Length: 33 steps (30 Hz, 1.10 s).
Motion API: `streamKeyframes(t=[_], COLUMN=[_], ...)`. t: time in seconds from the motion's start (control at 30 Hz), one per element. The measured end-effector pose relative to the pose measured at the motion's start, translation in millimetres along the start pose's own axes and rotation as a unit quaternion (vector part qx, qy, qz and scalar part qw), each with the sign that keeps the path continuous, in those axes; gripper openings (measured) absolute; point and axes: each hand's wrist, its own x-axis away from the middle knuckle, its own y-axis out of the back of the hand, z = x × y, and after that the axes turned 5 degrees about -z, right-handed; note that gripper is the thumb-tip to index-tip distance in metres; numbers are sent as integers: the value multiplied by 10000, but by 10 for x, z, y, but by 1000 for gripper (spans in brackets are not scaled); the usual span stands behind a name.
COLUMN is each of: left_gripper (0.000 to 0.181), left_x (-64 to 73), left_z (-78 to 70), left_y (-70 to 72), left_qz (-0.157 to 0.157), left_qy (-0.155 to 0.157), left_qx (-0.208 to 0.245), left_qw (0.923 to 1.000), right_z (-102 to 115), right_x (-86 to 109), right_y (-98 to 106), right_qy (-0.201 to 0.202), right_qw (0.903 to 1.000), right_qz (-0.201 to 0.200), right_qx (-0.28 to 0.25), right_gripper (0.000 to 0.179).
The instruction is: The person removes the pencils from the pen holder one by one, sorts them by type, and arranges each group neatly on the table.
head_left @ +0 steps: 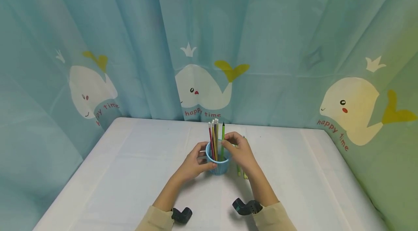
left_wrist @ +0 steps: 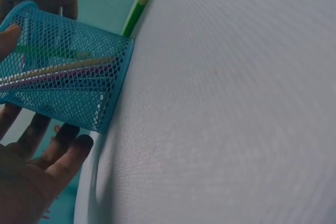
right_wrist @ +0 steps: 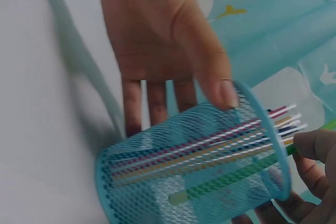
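A light blue mesh pencil cup stands upright on the table, and my left hand holds it from the left, thumb at the front near the rim. Several pencils, red, gold and dark with pale ends up, lean inside the cup. My right hand pinches a green pencil between thumb and fingers at the rim. This pencil has its dark tip up and its lower end inside the cup, seen through the mesh in the right wrist view.
More green pencils lie on the table right of the cup, partly hidden by my right hand. White cloth covers the table. A blue curtain with printed whales hangs behind its far edge.
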Motion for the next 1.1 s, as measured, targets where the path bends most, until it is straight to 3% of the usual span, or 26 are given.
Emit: streamKeyframes(t=[0.47,0.73,0.93,1.1], left_gripper=[74,74,74,73], left_x=[17,23,22,20], left_z=[-14,-16,-26,-36], left_y=[1,-4,-5,-11], left_qz=[-21,-50,-39,-41], left_qy=[19,46,2,5], left_qx=[6,-61,-26,-36], left_qw=[10000,10000,10000,10000], right_z=[72,92,100,103], right_x=[-26,-30,-41,-56], right_y=[260,334,399,447], right_qy=[152,-116,-284,-377], right_qw=[9911,9807,9789,9815], right_qz=[100,-229,-246,-188], right_qx=[-1322,-1936,-2007,-1869], right_gripper=[25,32,52,55])
